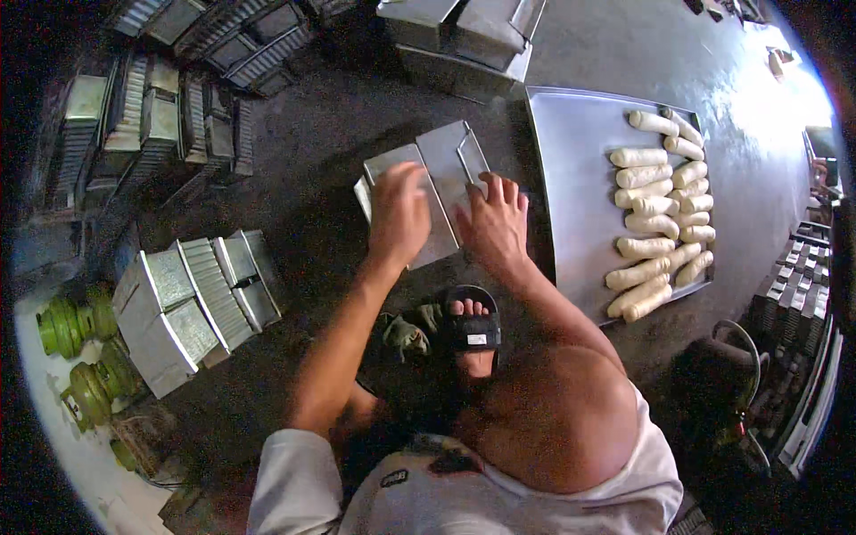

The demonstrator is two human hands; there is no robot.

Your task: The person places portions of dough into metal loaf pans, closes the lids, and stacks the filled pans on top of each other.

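On the dark floor in front of me lies a double metal loaf tin [434, 165], its two flat tops side by side. A thin wire bar [465, 153] runs along the right part. My left hand [399, 214] is over the left part, fingers bent and blurred by motion; whether it touches the metal I cannot tell. My right hand [497, 218] rests at the right part beside the wire bar, fingers apart and slightly bent, holding nothing I can see. To its right, a large metal tray [580, 178] carries several rolls of pale dough [655, 205].
More loaf tins [481, 36] stand beyond the tray's far left corner. Stacked tins [192, 303] and green gas cylinders [80, 330] are at left, with further tin stacks [147, 116] behind. My sandalled foot [473, 325] and a crumpled cloth [410, 334] are close below the tin.
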